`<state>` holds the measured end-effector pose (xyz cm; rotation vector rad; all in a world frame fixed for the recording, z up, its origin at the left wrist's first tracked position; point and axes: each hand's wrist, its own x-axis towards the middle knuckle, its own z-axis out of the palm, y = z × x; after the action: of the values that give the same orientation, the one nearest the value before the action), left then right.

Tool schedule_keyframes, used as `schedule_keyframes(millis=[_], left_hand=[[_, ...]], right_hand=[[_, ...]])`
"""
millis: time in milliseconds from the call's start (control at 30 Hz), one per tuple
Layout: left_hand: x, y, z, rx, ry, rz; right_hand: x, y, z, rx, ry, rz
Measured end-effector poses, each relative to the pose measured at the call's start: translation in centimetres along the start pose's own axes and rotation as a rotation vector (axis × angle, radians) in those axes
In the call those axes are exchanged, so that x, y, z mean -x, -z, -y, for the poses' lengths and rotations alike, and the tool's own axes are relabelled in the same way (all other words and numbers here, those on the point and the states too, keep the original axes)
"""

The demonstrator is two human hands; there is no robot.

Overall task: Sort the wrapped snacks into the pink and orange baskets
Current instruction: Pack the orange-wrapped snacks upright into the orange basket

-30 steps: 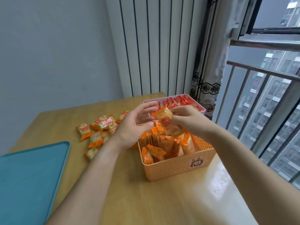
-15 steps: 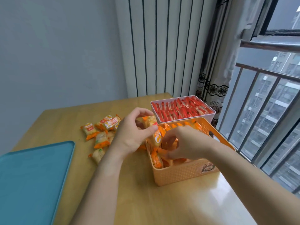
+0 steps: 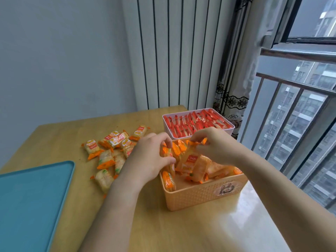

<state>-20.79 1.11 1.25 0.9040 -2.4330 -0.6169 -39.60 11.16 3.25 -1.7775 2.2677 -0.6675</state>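
Left hand: fingers and thumb curled round upright packets standing against the near-left wall of the orange basket. Half a second ago this hand held a packet above that rim; it has since dropped inside. Right hand: fingertips pinch the crimped top edge of a wrapped snack, which hangs tilted below the fingers, inside the basket and just right of the left hand; earlier this hand was lower, among the packets. Pink basket, filled with red packets, sits just beyond both hands. Loose snacks lie on the table left of the left hand; blue tray further left
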Motion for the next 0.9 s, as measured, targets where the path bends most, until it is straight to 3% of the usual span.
schedule_keyframes(millis=[200, 400, 533, 667, 900], left_hand=[[0.3, 0.3, 0.1, -0.027, 0.030, 0.155], [0.6, -0.5, 0.2, -0.202, 0.032, 0.074], [0.5, -1.4, 0.0, -0.260, 0.044, 0.120], [0.3, -0.5, 0.9, -0.176, 0.063, 0.220], [0.3, -1.6, 1.6, 0.033, 0.049, 0.098]], right_hand=[[-0.1, -0.1, 1.2, -0.037, 0.043, 0.003], [-0.2, -2.2, 2.1, 0.048, 0.074, 0.028], [-0.5, -3.5, 3.0, 0.050, 0.095, -0.036], [-0.7, -5.0, 3.1, 0.024, 0.104, -0.072], [-0.9, -6.2, 2.8, -0.033, 0.063, -0.124]])
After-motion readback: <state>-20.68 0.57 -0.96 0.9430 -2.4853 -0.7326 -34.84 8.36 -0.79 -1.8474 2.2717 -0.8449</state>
